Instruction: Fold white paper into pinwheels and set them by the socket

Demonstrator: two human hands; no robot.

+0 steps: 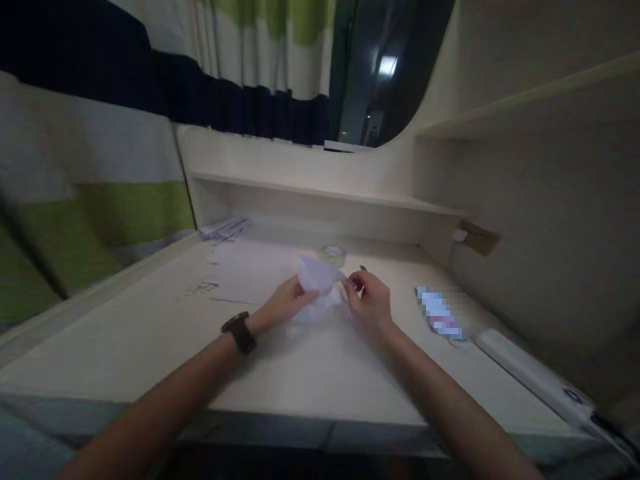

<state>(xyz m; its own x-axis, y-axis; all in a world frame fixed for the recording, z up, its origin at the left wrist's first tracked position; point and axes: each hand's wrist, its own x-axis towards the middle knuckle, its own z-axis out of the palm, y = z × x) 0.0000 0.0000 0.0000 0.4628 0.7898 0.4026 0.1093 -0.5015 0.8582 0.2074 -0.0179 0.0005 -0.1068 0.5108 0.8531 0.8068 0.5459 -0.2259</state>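
Note:
A folded white paper [320, 280] stands up from the pale desk [280, 373], held between both hands. My left hand [287, 301], with a dark watch on its wrist, grips the paper's left side. My right hand [369, 300] pinches the paper's right edge with thumb and fingers. The lower part of the paper is partly hidden behind my hands.
A roll of clear tape [333, 253] sits just behind the paper. Flat sheets [245, 273] and a stack of papers [225, 229] lie at the back left. A small card [440, 315] and a long white bar [530, 373] lie to the right. A shelf [320, 193] runs along the back.

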